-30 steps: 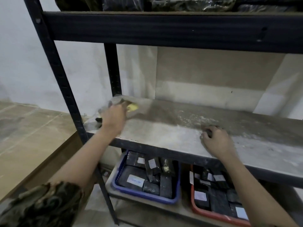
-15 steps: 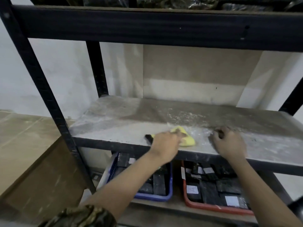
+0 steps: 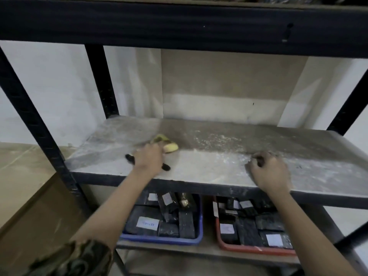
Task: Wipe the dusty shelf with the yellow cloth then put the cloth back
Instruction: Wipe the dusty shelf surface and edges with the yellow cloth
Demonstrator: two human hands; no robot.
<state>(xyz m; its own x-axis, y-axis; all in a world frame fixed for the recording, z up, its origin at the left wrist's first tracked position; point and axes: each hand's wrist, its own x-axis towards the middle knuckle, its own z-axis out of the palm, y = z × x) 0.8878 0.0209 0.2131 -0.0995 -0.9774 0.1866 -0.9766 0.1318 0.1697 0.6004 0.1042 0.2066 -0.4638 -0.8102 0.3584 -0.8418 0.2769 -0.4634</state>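
Standing at the far left, a black slotted metal upright [image 3: 29,114] carries the dusty grey shelf board [image 3: 209,170], whose back half is streaked with pale dust. A camouflage-patterned sleeve [image 3: 71,259] shows at the bottom left. The left hand [image 3: 148,159] lies on the shelf toward its left front corner, fingers curled over the crumpled yellow cloth [image 3: 167,144] and pressing it to the board; the cloth juts out beyond the knuckles toward the back edge, and dark bits of it show on either side of the wrist. Below, a blue plastic tray [image 3: 196,234] holds black wrapped blocks with white paper labels; the writing on them is too blurred to read. Right of it, a red plastic tray [image 3: 225,245] holds more labelled black blocks, also unreadable. The right hand [image 3: 268,172] rests near the shelf's front edge, right of centre, fingers bent together against the board and holding nothing.
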